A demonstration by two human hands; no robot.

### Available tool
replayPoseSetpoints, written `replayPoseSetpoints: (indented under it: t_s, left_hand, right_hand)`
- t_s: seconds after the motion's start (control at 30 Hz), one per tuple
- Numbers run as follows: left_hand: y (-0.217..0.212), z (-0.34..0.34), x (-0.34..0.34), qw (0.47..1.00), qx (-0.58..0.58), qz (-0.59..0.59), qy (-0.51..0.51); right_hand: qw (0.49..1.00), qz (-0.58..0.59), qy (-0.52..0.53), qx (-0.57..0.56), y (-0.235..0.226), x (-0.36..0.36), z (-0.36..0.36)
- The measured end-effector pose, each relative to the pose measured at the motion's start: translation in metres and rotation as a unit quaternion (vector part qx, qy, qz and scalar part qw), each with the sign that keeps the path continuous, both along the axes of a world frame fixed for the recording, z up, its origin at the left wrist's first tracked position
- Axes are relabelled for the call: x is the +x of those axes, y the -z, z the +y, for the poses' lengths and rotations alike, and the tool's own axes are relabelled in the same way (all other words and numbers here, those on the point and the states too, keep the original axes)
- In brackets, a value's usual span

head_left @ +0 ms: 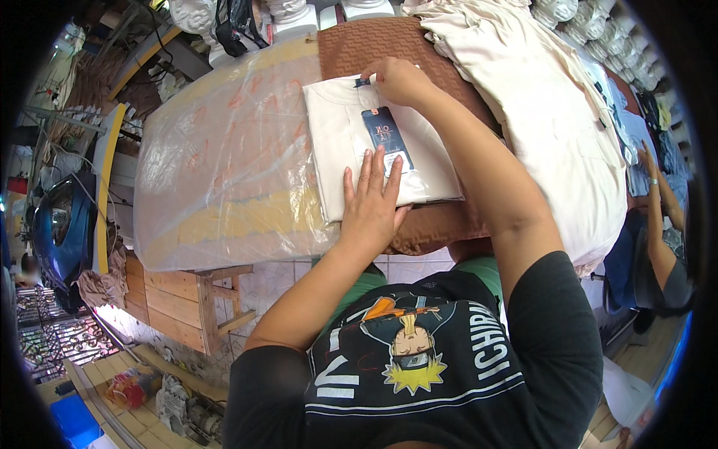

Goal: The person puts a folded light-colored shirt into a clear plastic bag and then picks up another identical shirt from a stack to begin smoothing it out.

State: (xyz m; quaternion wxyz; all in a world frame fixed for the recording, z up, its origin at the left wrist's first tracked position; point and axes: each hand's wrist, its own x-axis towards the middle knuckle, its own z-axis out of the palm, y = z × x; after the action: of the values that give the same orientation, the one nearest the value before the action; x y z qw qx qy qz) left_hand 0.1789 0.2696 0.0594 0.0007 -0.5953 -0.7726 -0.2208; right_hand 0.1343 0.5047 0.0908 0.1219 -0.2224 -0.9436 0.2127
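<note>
Nearest to you: your left hand (372, 203) lies flat, palm down, fingers spread wide and straight, pressing the near edge of the folded cream garment (378, 146). Fingertips reach the lower end of the dark hang tag (387, 139), w/ the middle finger touching it. The heel of the hand overhangs the near edge of the brown textured cloth (419, 56) under the garment. The garment sits folded into a rectangle, approx. centre of the work surface, resting on that brown cloth; its left part overlaps the clear plastic sheet (224, 165) that covers the left portion of the table. The tag lies on top of the garment, running from the neckline toward you. Further out: your right hand (400, 80) is at the garment's far edge, at the neckline, fingers curled narrow & pinched at the top of the tag near its string; you cannot tell exactly what the fingertips trap, since the hand hides them. To the right of your right forearm: a pile of loose cream garments (546, 112), touching the brown cloth. Far right: another person's arm (660, 224), raised, w/ a wristband. Beyond the table's far edge: white mannequin bases (299, 19). Far left, well apart: a blue helmet (60, 224).
</note>
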Motion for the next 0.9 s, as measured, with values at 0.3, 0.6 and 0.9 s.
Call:
replayPoseSetpoints:
  t_s: [0.3, 0.6, 0.9]
  left_hand:
    - [-0.035, 0.009, -0.034, 1.000, 0.010, 0.003, 0.020]
    - [0.012, 0.093, -0.107, 0.988, -0.038, -0.021, -0.146]
    - [0.011, 0.096, -0.102, 0.988, -0.041, -0.040, -0.147]
  right_hand:
    - [0.998, 0.053, -0.015, 0.008, -0.006, 0.014, 0.014]
    - [0.982, 0.004, -0.003, 0.189, 0.045, 0.026, -0.011]
    - [0.986, 0.002, 0.018, 0.163, 0.055, 0.028, -0.010]
